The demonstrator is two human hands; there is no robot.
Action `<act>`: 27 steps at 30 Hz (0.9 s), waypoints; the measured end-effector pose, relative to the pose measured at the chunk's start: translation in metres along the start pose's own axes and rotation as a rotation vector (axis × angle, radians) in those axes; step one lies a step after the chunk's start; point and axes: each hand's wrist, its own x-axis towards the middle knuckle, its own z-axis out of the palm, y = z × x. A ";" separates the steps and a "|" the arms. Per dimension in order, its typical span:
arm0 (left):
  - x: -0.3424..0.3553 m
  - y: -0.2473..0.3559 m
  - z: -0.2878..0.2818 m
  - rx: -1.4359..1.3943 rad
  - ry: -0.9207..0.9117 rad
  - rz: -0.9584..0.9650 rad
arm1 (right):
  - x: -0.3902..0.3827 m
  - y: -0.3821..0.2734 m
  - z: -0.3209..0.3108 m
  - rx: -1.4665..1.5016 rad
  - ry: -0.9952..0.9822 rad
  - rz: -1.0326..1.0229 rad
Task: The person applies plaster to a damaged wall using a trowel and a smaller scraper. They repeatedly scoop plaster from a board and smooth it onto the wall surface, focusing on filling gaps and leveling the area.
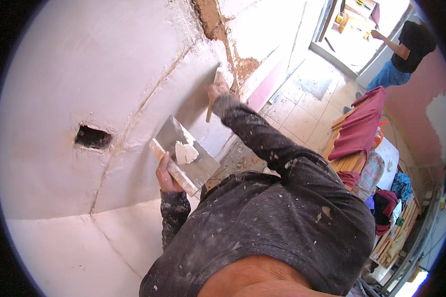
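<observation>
A broad white plastered wall (84,64) fills the left, broken by a rough reddish-brown bare strip (210,20). Before it slants a flat rectangular grey metal plate (203,166) with a pale wooden bar; the left hand's (167,175) grip curls around that bar. A narrow pale tool (217,75), beside the strip, sits in the right hand's (218,91) closed, blurred grip. A white plaster dab (186,152) lies on the plate: steeper tilting could drop it, and heavy pressing could gouge the wall.
</observation>
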 end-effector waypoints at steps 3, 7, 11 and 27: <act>0.010 0.001 0.002 -0.029 0.005 -0.046 | -0.014 0.056 -0.001 0.035 -0.046 -0.342; 0.023 0.010 0.046 -0.053 -0.013 0.008 | -0.096 -0.048 -0.100 0.055 -0.256 0.079; 0.038 0.004 0.076 0.184 -0.054 0.162 | -0.147 -0.108 -0.126 -0.439 -0.385 -0.722; 0.069 -0.024 0.110 0.363 -0.118 0.310 | -0.169 -0.084 -0.109 -0.772 -0.449 -0.650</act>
